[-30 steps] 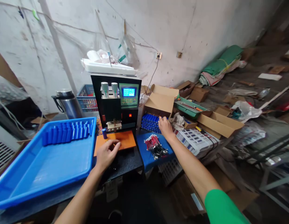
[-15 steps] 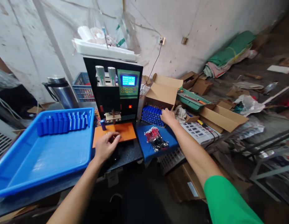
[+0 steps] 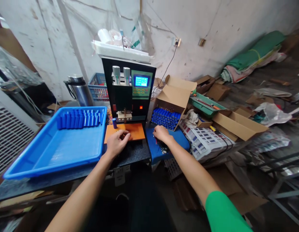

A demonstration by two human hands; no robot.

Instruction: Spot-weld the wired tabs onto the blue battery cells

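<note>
My left hand [image 3: 117, 142] rests on the orange plate [image 3: 135, 130] in front of the black spot welder [image 3: 129, 91]. Its fingers are curled and pinched together, and what they hold is hidden. A single blue cell [image 3: 114, 122] stands upright on the plate just beyond it. My right hand [image 3: 161, 133] lies knuckles up on the small blue tray [image 3: 180, 141], fingers bent down over a bundle of red and black wires [image 3: 164, 149]. An open cardboard box [image 3: 175, 95] with rows of blue cells [image 3: 165, 117] sits just behind that hand.
A large blue tray [image 3: 67, 151] on the left holds a row of blue cells [image 3: 79, 120] along its far side. Behind it stand a steel kettle [image 3: 78, 90] and a blue crate [image 3: 99, 90]. Cardboard boxes [image 3: 236, 124], a green tray [image 3: 205, 104] and printed sheets [image 3: 202, 138] crowd the right.
My right hand has drawn back from the box of blue cells to the wire bundle on the small blue tray. The left hand has stayed on the orange plate. The camera has shifted.
</note>
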